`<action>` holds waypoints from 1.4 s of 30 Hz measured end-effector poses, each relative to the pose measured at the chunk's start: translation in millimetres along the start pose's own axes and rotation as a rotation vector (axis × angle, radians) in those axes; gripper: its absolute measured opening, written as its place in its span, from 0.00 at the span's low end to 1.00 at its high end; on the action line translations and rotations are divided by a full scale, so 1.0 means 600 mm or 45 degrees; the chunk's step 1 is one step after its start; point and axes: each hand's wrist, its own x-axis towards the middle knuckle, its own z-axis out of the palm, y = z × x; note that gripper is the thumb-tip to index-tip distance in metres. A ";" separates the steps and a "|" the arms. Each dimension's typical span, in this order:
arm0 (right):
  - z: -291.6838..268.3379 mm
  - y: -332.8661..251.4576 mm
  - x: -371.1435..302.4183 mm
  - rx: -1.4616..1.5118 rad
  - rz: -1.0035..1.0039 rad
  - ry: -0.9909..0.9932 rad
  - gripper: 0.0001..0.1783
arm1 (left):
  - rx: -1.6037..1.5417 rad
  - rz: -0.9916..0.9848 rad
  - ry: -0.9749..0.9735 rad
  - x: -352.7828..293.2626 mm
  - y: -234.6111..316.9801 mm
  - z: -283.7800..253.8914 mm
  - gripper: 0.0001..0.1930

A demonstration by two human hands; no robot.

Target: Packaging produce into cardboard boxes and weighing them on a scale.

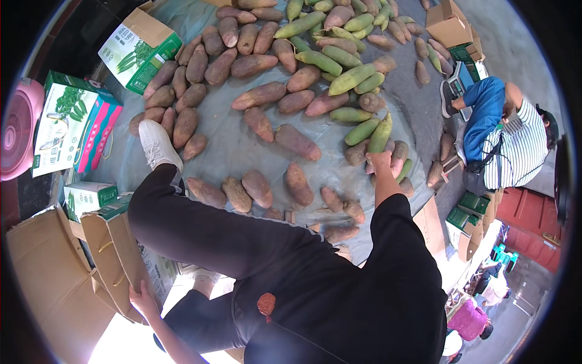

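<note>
My right hand (380, 162) is closed around the lower end of a green radish (381, 134), whose other end points away from me. Close by lie more green radishes (362, 131) and reddish-brown roots (357, 153) that look like sweet potatoes or soil-covered radishes. At the lower left, my left hand (143, 301) grips the edge of an upright cardboard box (115, 258) with its flaps raised. The inside of that box is mostly hidden from here.
Large reddish-brown roots (259, 96) spread over a grey-green sheet (224, 130). Green-and-white cartons (136, 51) stand at left, beside a pink round-backed object (18, 130). At right, a person in a striped shirt (515, 148) sits near an open carton (448, 24). Others are at lower right.
</note>
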 end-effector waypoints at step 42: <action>0.053 -0.270 -0.410 0.315 -0.724 -1.138 0.31 | 0.190 0.076 0.113 -0.027 0.018 -0.012 0.09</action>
